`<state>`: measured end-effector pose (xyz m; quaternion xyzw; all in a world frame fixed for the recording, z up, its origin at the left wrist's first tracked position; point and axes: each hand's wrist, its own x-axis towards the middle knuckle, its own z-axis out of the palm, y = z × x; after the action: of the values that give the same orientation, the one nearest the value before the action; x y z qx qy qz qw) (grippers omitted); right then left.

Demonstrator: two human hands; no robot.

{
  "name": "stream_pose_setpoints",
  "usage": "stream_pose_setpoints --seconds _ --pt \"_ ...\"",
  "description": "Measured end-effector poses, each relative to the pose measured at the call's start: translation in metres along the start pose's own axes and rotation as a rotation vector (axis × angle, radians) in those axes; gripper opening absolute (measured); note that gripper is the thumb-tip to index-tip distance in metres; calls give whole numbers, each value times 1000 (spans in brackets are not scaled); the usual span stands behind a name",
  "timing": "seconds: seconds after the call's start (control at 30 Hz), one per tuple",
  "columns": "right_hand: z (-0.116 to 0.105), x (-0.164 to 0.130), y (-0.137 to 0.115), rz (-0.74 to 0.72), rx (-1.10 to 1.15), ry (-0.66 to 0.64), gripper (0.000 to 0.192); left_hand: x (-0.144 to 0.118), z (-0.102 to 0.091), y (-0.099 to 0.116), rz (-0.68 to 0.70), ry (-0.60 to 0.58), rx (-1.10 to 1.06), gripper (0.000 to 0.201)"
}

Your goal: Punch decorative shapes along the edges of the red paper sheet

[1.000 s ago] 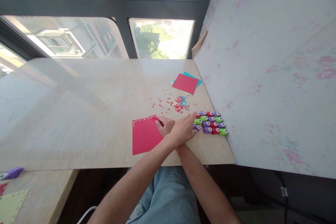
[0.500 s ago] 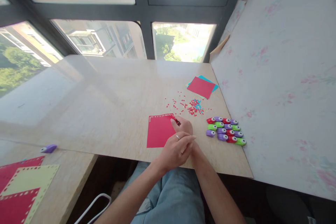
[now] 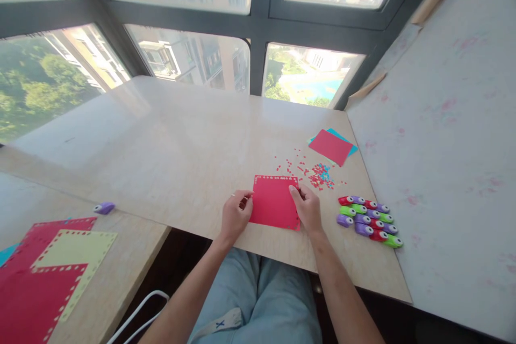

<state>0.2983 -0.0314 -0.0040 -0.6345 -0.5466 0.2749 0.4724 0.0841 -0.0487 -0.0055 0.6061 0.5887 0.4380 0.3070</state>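
A red square sheet of paper (image 3: 274, 204) lies on the pale tabletop in front of me. Small punched holes run along its top edge, and a few more show at its lower right corner. My left hand (image 3: 236, 216) has its fingers curled in a pinch at the sheet's left edge. At the right edge, my right hand (image 3: 308, 207) grips the paper, its thumb on top and the other fingers largely hidden. Just beyond the sheet is a scatter of tiny red and blue paper cut-outs (image 3: 321, 174).
Several red, purple and green craft punches (image 3: 371, 219) sit in rows at the right. Coloured sheets (image 3: 331, 146) are stacked behind the cut-outs. On the left surface lie punched red and yellow sheets (image 3: 86, 252) and one purple punch (image 3: 105, 208). Windows stand behind, a papered wall at right.
My hands, crossed close together before, have moved apart to opposite sides of the red sheet. More holes now show along its top edge. The camera view has shifted.
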Motion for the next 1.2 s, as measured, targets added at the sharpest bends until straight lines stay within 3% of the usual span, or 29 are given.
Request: stream_pose_setpoints --seconds 0.07,0.17,0.27,0.37,0.47,0.6,0.67,0.83,0.9,1.03,1.2 --pt "0 0 1 40 93 37 33 9 2 -1 -11 6 -16 14" --pt "2 -1 3 85 204 96 45 20 5 -4 -8 27 -20 14" --pt "3 -3 3 51 260 161 45 27 7 -7 30 67 7 15" --pt "2 -5 1 -30 277 306 40 29 6 -7 53 134 -1 16" --pt "-1 -8 -1 -4 268 438 35 31 2 -8 43 226 -31 15" --pt "-5 -14 -1 89 278 396 34 38 -4 -13 67 276 29 23" --pt "-5 -18 -1 103 264 350 34 43 -7 -17 157 170 119 33" --pt "-5 -19 -1 129 230 295 36 55 -19 -23 446 -330 346 36" --pt "-5 -18 0 139 236 302 37 58 -26 -25 503 -416 387 33" --pt "-6 -16 1 152 270 307 35 56 -44 -28 471 -255 433 30" --pt "-6 -17 -3 161 271 297 33 35 -63 -35 337 -78 550 30"
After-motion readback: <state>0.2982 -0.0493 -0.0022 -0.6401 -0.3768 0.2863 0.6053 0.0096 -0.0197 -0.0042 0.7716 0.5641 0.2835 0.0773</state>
